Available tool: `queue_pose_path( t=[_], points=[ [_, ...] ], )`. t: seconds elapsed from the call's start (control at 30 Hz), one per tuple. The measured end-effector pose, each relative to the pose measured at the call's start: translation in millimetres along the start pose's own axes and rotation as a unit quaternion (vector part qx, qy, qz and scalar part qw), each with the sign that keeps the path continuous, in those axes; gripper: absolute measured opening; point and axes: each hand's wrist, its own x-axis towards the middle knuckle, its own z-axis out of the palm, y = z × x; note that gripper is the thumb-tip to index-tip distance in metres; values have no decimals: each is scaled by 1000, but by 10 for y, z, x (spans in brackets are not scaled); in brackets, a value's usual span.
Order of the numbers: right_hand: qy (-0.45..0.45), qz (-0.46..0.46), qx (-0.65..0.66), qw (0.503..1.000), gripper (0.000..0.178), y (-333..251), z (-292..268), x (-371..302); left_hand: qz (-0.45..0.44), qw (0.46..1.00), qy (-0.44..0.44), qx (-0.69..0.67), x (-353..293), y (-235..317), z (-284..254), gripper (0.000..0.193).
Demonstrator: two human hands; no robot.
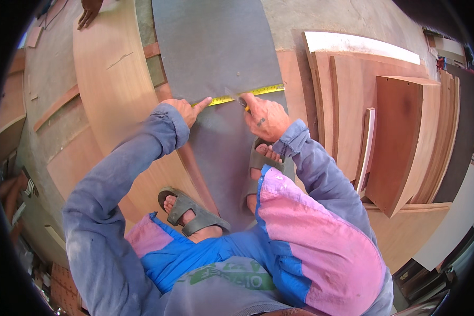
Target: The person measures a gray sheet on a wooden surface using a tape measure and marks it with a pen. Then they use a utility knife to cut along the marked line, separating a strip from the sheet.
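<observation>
A yellow tape measure [221,100] is stretched across a dark grey board [216,47], its right end at the board's right edge. My left hand [183,110] grips the tape's left end; its index finger lies stretched along the strip and the other fingers are curled. If the tape's case is there, the hand hides it. My right hand [268,118] is closed on a small dark and yellow tool [244,103], held down at the tape. The fingers cover most of the tool, so its kind is unclear. Both my sandalled feet are below the hands, the right one on the grey board.
A long light wood panel [108,68] lies to the left, with another person's hand [89,11] at its far end. Stacked wooden panels [347,100] and a brown box-shaped wood piece [400,131] stand at the right. Thin wood strips [58,107] lie on the floor.
</observation>
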Motion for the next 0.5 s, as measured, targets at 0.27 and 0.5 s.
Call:
queue_pose_path(
  t=[0.27,0.5],
  points=[
    [125,31,83,988,25,629,-366,27,10,999,-39,-6,25,-23,-118,81],
    [86,236,112,961,26,1039,-523,157,32,999,-18,-33,112,-104,-41,80]
  ],
)
